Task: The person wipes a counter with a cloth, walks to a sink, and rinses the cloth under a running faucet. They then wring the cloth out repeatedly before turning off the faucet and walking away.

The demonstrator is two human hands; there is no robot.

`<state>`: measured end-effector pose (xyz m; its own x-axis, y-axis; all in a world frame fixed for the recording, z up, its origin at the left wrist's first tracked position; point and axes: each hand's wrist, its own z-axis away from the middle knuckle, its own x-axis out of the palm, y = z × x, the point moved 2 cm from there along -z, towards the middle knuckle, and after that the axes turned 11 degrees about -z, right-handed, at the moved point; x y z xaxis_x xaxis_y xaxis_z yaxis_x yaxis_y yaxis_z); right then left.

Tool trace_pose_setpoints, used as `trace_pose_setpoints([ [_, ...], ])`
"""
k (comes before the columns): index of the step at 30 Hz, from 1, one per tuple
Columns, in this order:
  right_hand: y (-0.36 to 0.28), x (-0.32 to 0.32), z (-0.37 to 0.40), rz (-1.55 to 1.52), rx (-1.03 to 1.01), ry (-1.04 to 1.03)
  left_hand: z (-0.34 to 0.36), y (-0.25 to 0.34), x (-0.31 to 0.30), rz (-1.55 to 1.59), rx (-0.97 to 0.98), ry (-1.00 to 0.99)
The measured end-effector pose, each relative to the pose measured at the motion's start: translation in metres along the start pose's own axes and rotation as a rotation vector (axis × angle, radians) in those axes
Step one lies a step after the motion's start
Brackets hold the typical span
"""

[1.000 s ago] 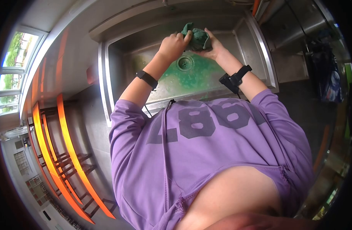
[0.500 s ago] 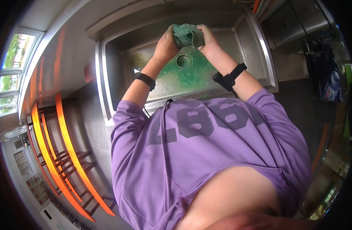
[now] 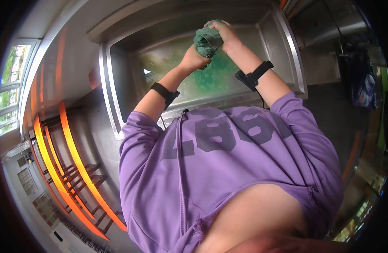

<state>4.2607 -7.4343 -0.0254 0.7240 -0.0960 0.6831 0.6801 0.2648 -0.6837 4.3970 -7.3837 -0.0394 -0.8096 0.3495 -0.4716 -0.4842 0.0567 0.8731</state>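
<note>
A green cloth [image 3: 208, 41], bunched and twisted, is held in both hands above the metal sink [image 3: 282, 42]. My left hand [image 3: 195, 58] grips its lower end, fingers wrapped round it. Higher up and to the right, my right hand [image 3: 226, 33] is closed on the upper end. Greenish water [image 3: 208, 86] wets the sink floor beneath the cloth. The drain is hidden behind the cloth and my left hand. Each forearm wears a black strap, the left strap [image 3: 163, 93] and the right strap [image 3: 254, 77].
Metal rims border the sink, with the left rim [image 3: 107, 84] nearest the floor on that side. Orange benches [image 3: 78, 156] stand to the left. A dark bag-like item [image 3: 360, 80] hangs at the right.
Both hands have turned the cloth from a level hold to a slanted one. My left hand moved down and right, my right hand slightly up, and the cloth looks more twisted.
</note>
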Motion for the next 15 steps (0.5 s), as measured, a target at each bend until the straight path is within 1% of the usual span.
trace_pose_setpoints([
  [3, 0.01, -0.011, -0.006, -0.051, 0.055, 0.016, -0.003, -0.01, -0.002, 0.131, -0.145, -0.278],
  [5, 0.016, -0.014, -0.007, -0.074, 0.112, 0.016, 0.0, -0.021, 0.001, 0.325, -0.2, -0.39],
  [6, 0.018, -0.016, -0.007, -0.029, 0.114, 0.013, 0.002, -0.026, 0.005, 0.425, -0.228, -0.447],
  [9, 0.014, -0.006, -0.004, 0.066, 0.109, -0.023, 0.011, -0.019, 0.006, 0.61, -0.295, -0.487],
  [15, 0.006, 0.004, -0.004, 0.141, 0.097, -0.129, 0.014, -0.014, 0.006, 0.746, -0.275, -0.574],
])
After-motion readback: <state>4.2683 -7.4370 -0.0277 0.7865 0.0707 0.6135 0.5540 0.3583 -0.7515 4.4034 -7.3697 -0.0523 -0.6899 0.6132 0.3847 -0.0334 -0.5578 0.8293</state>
